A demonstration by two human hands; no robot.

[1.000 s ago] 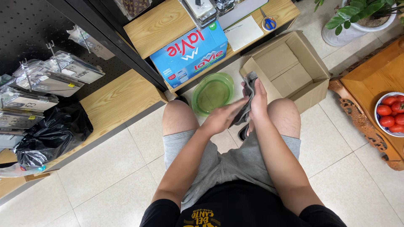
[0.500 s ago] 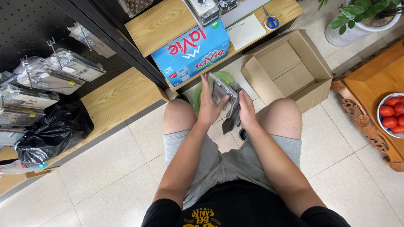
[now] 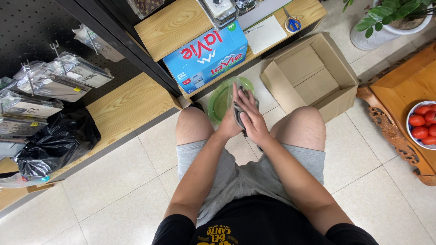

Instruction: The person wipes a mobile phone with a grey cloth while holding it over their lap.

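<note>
We've got our left hand [image 3: 228,123] gripping a clear packet [image 3: 236,102], right hand [image 3: 250,119] pressing a grey cloth [image 3: 240,119] flat against it, above the green bowl [image 3: 221,99].

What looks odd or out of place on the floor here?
Little does. A green basin sits on the tiles beside an open, empty cardboard box. Both hands press a grey cloth against a clear flat item above the basin. Nothing looks spilled or broken.
</note>
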